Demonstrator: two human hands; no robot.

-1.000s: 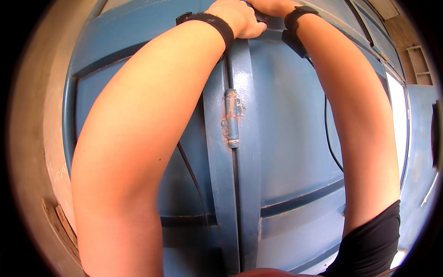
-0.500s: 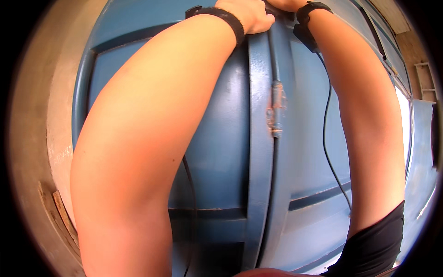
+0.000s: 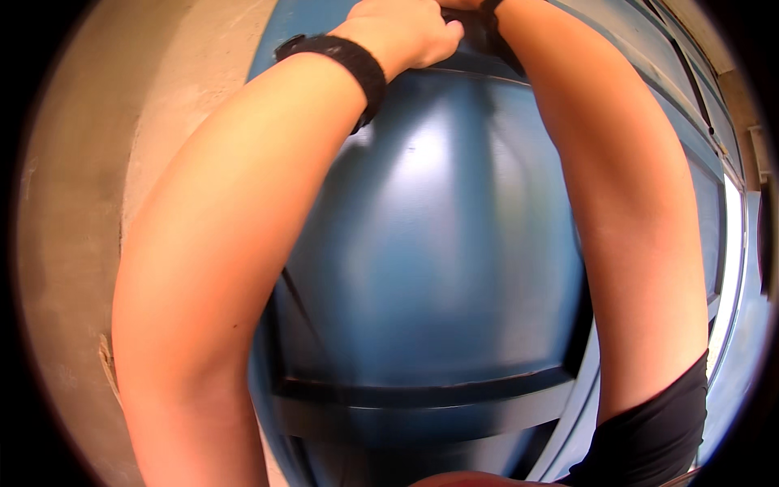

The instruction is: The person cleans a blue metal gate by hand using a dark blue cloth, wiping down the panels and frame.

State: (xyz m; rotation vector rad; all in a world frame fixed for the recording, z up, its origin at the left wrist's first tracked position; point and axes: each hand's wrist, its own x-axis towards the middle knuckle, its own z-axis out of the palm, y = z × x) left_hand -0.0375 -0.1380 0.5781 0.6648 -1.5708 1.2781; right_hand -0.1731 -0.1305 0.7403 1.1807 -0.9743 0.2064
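My left hand [image 3: 412, 34] is at the top middle, in front of a blue panelled door [image 3: 454, 268]. Its fingers are curled in, and what they may hold is hidden. A black band [image 3: 353, 69] circles that wrist. My right hand [image 3: 461, 4] is close beside it, mostly cut off by the upper edge, so its fingers do not show. A dark object [image 3: 497, 40] hangs at the right wrist. Both forearms reach up from below, on either side of the door panel, which looks glossy and blurred by motion.
A bare plastered wall [image 3: 187, 105] runs along the left, beside the door's edge. More blue framing [image 3: 698, 154] rises at the right, with a bright gap [image 3: 730, 243] next to it. A black sleeve [image 3: 649, 426] covers my right upper arm.
Both hands have moved a little left in the picture. The rusted hinge-like fitting and the vertical seam beside it have left the middle; a broad blue panel fills that place, and more wall shows.
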